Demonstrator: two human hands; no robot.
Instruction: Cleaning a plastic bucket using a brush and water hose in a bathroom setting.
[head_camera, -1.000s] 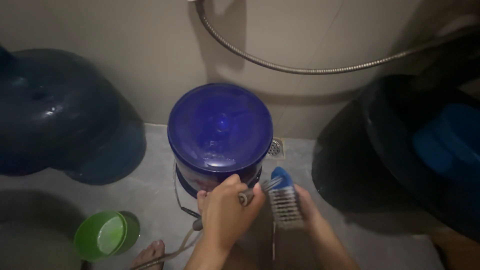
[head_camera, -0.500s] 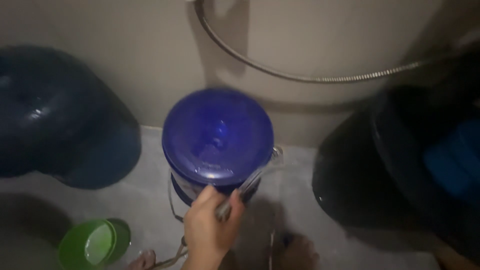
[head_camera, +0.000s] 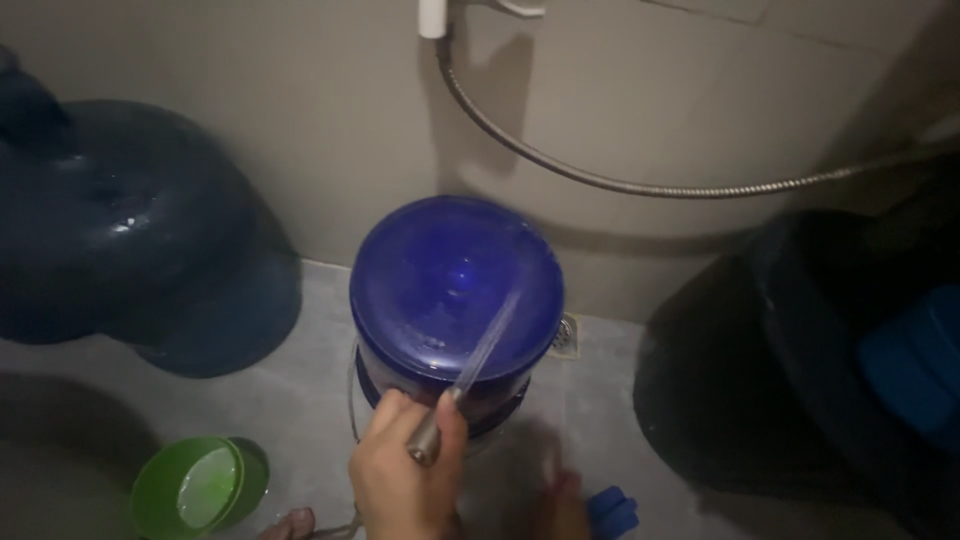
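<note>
Since the earlier frame the blue brush (head_camera: 612, 510) had dropped low beside the right hand (head_camera: 565, 505), whose grip could not be told; the left hand (head_camera: 405, 475) clenched a spray nozzle (head_camera: 428, 438), jetting water onto the upturned blue bucket (head_camera: 455, 290).

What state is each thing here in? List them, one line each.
Left hand: closed around metal spray nozzle, jet running.
Right hand: low at the frame edge beside blue scrub brush; grip unclear.
Round blue plastic bucket: upside down, wet, water striking its base.
Green plastic dipper: upright, holding water.
Flexible metal hose: hanging slack along wall.
</note>
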